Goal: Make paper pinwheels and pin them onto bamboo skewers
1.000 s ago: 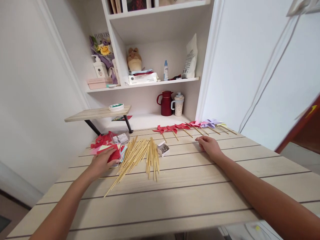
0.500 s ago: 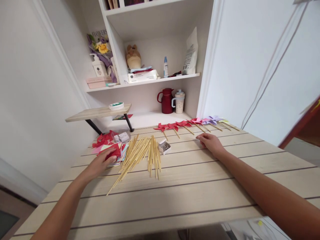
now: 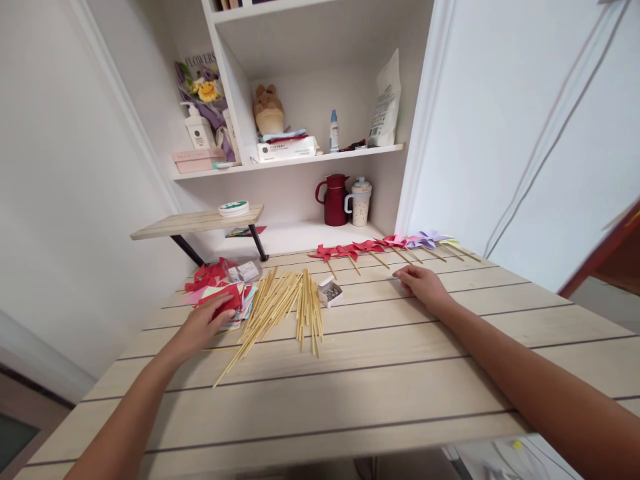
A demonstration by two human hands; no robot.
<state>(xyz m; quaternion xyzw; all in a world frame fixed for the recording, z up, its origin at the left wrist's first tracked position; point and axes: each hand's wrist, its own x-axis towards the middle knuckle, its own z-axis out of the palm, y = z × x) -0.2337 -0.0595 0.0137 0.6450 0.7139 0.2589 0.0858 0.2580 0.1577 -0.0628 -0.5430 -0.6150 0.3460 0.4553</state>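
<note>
My left hand [image 3: 206,325] lies over a pile of coloured paper pieces [image 3: 246,308], fingers stretched out on a red paper piece [image 3: 226,295]. Just right of it spreads a heap of thin wooden sticks [image 3: 273,310], with a second bunch of sticks [image 3: 309,310] alongside. A small white box [image 3: 331,293] stands open with small metal pieces inside. My right hand [image 3: 423,285] rests on the table to the right, its fingers loosely curled with nothing visible in them. Beyond it lies a row of paper pinwheels on sticks, among them a red pinwheel [image 3: 369,246] and a purple pinwheel [image 3: 427,239].
Behind the paper pile are more red paper [image 3: 213,272] and a clear plastic box [image 3: 245,271]. A small raised shelf [image 3: 195,222] on black legs carries a round white container [image 3: 234,209]. A red jug [image 3: 335,202] and a speckled cup [image 3: 361,203] stand at the back.
The view has shifted very slightly. Both hands stay in place, and the objects on the table have not visibly moved.
</note>
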